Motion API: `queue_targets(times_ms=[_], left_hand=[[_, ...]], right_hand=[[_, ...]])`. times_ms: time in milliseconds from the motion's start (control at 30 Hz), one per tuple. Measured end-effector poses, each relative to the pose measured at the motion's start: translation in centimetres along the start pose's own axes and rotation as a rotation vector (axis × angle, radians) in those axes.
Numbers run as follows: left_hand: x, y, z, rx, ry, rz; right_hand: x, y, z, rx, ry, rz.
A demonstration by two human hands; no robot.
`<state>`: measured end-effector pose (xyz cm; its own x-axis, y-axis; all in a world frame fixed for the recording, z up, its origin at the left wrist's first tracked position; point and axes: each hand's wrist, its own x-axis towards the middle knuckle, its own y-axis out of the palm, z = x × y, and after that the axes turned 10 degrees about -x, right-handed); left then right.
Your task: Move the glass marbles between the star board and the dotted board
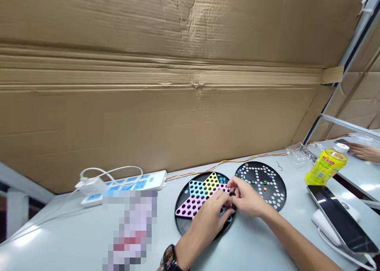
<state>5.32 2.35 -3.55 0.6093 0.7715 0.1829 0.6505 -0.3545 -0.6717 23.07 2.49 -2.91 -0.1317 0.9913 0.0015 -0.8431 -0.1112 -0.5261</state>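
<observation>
A round black Chinese-checkers board (190, 201) with a pastel star of holes lies on the white table. Both my hands rest over its right half. My left hand (212, 217), with a watch on the wrist, has its fingers curled down onto the board. My right hand (247, 198) pinches at the board's right edge; whatever it holds is too small to name. Several small marbles show between the fingers. A second round black board (271, 180) with white holes and a few coloured marbles sits just right of it.
A white power strip (130, 182) with a plugged charger lies at the left. A yellow drink bottle (325, 166), a tablet (341, 219) and a plastic bag (297, 152) are at the right. Another person's hand (365, 151) rests far right. A cardboard wall (178, 85) backs the table.
</observation>
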Motion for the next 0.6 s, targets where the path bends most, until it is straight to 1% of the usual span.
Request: queue_targets(times_ms=[67,133,200,300,433,500,600], left_hand=[[0.1,0.6,0.1,0.026,0.009,0.0],[0.0,0.8,0.1,0.094,0.042,0.005],[-0.2,0.9,0.1,0.162,0.092,-0.011],[-0.5,0.8,0.1,0.2,0.157,-0.057],[-0.7,0.8,0.1,0.187,0.164,-0.079],[-0.7,0.8,0.1,0.178,0.154,-0.079],[-0.7,0.8,0.0,0.175,0.138,-0.074]], right_hand=[[0.5,-0.2,-0.3,0.129,0.041,0.029],[0.9,-0.1,-0.7,0.176,0.05,0.023],[1.1,0.1,-1.2,0.13,0.019,-0.009],[0.9,0.6,-1.6,-0.014,-0.063,-0.039],[0.6,0.8,-1.3,-0.166,-0.165,-0.113],[0.7,0.1,-1.2,-0.207,-0.192,-0.17],[1.1,-2.4,-1.5,-0.247,-0.178,-0.285]])
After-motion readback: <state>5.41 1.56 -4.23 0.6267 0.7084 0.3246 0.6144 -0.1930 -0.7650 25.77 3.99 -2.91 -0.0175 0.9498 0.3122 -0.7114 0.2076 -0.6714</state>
